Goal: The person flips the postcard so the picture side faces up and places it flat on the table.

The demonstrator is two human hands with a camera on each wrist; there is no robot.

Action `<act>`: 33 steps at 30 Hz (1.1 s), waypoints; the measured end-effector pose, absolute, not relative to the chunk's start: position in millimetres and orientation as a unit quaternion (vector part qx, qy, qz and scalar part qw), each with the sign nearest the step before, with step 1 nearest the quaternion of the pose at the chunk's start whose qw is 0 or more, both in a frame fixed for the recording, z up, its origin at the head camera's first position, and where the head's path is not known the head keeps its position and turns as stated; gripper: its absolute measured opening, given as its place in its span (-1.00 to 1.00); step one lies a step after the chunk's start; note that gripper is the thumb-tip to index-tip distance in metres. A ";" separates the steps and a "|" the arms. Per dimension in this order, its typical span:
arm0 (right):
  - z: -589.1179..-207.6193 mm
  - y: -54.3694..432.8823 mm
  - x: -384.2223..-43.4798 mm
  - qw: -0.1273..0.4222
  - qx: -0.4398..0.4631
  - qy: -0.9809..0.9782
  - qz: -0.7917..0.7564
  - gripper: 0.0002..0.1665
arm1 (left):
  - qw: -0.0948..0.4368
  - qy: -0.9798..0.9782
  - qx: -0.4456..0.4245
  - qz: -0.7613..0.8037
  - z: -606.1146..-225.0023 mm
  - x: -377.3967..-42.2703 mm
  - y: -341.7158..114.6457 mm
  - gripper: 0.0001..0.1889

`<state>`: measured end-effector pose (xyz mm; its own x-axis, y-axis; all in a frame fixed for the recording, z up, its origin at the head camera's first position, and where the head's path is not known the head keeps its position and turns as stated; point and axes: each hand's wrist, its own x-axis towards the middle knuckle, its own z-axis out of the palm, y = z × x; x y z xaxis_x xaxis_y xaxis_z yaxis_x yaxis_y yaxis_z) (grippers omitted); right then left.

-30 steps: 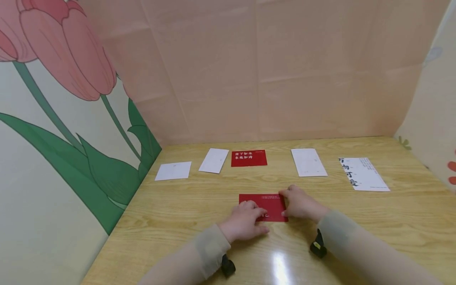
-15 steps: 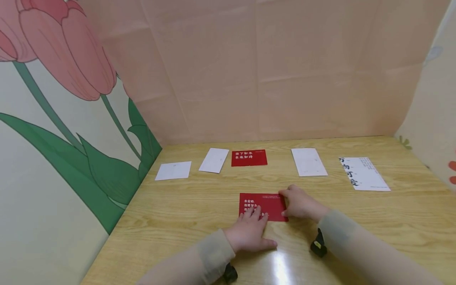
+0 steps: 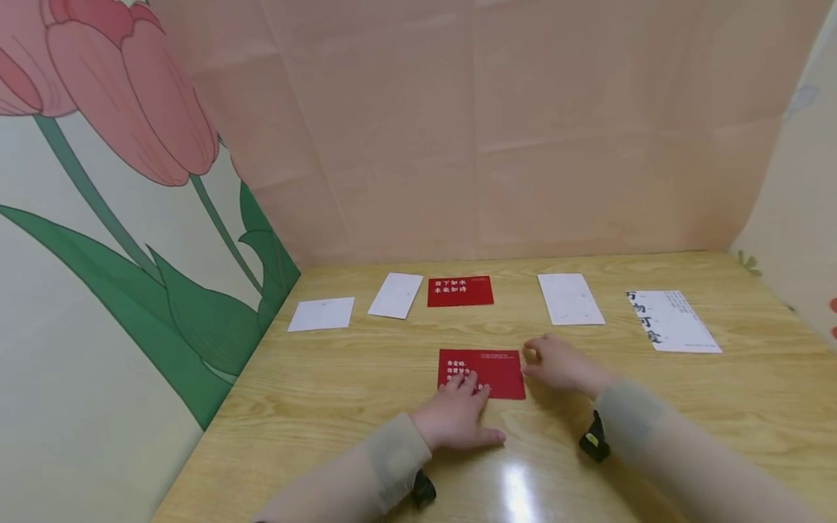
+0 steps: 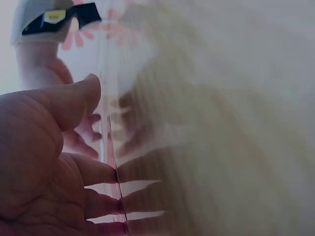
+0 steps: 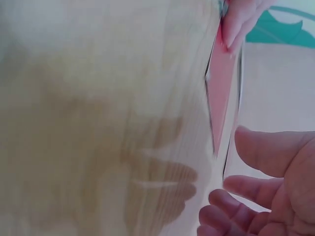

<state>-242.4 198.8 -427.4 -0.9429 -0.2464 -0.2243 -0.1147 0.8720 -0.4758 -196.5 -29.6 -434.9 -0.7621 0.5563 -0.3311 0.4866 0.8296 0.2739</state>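
Note:
A red card (image 3: 500,372) with white printed characters lies flat on the table in front of me. The fingertips of my left hand (image 3: 454,415) rest on its lower left part and cover some of the print; the thumb is spread out to the right on the wood. Just off the card's right edge is my right hand (image 3: 564,365), with loosely bent fingers and nothing in them. From the right wrist, the red card (image 5: 221,91) appears almost edge-on, beyond the parted thumb and fingers. In the left wrist view, my left hand's straight fingers (image 4: 101,202) reach the card's near edge.
At the back of the wooden table (image 3: 314,407) lie a second red card (image 3: 461,296), several white cards, such as the one at far left (image 3: 321,314), and a white card with black characters (image 3: 676,323) at right. A pink sheet (image 3: 477,145) hangs behind.
My left hand has gone from bent over the card to flatter, with fingers spread, uncovering more print. The card has slid slightly away and leftward. My right hand has come off its right edge.

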 end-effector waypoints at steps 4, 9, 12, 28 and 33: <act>-427.5 208.6 -249.7 0.115 -0.096 0.962 -0.228 -0.27 | 0.205 0.936 0.272 0.089 -436.5 -204.7 -33.3 -0.15; -424.2 218.6 -257.4 0.075 -0.108 0.971 -0.197 -0.23 | 0.197 0.939 0.267 0.086 -437.8 -215.1 -35.6 -0.15; -423.5 223.8 -261.9 0.075 -0.114 0.975 -0.177 -0.18 | 0.198 0.940 0.261 0.092 -438.4 -221.6 -37.8 -0.16; -429.3 243.4 -285.1 0.147 -0.083 0.974 -0.152 0.01 | 0.211 0.944 0.204 0.151 -440.0 -262.9 -43.5 -0.17; -428.8 246.5 -286.5 0.173 -0.068 0.966 -0.177 0.05 | 0.208 0.946 0.198 0.149 -443.6 -276.5 -43.4 -0.17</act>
